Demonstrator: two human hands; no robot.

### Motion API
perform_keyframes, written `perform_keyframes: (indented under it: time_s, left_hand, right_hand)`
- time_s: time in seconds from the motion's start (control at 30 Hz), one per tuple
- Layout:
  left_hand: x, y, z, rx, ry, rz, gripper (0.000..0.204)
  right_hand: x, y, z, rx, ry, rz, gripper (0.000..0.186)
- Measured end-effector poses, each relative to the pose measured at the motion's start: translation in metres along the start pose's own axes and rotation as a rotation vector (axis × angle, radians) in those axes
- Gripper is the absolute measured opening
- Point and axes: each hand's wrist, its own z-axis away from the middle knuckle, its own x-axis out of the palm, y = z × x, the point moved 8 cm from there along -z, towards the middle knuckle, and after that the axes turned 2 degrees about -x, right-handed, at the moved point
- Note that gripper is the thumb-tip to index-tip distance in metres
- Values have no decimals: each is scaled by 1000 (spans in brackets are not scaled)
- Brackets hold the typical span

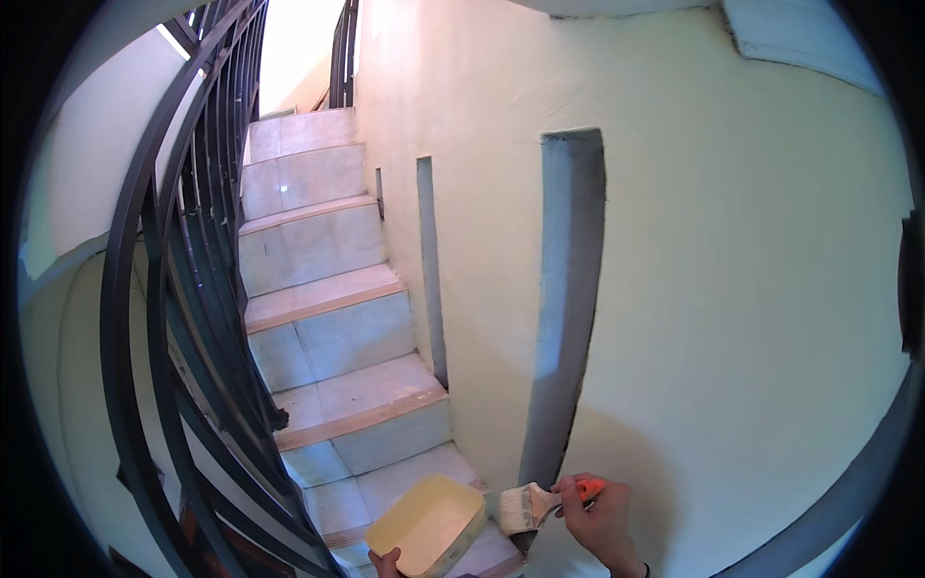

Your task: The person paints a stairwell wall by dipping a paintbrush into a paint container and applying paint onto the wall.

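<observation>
In my right hand [599, 520] is a paintbrush [525, 508], gripped by its orange-tipped handle. Its wide bristles are coated in cream paint and point left, close to the lower end of a tall recessed slot [567, 289] in the wall. My left hand [384, 562] shows only in part at the lower edge, its fingers on the near left corner of a yellow rectangular tub [479, 525]. Cream paint covers the inside of the tub, which sits just left of the bristles. How the rest of my left hand supports it is out of view.
Tiled stairs [328, 241] climb ahead, with wood-coloured step edges. A dark metal railing [120, 289] runs along the left. The cream wall [732, 289] on the right has narrower slots [430, 260] farther up. Bright light comes from the top.
</observation>
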Motion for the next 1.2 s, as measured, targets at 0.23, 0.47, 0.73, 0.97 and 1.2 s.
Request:
perform_keyframes:
  time_s: [0.23,0.47,0.73,0.97,1.2]
  left_hand:
    - [48,2,38,12,-26,-92,58]
    - [96,-27,71,22,-220,-209,43]
    - [114,-58,122,78,-290,-389,39]
    - [117,-67,140,132,-260,-438,43]
    - [105,-98,127,192,-486,-204,45]
  right_hand:
    - [-57,-20,41,151,298,-94,29]
    - [-86,-15,93,74,367,-45,29]
    - [-91,13,145,152,263,313,30]
    - [-93,5,184,294,196,392,38]
    - [-69,-20,177,110,90,473,35]
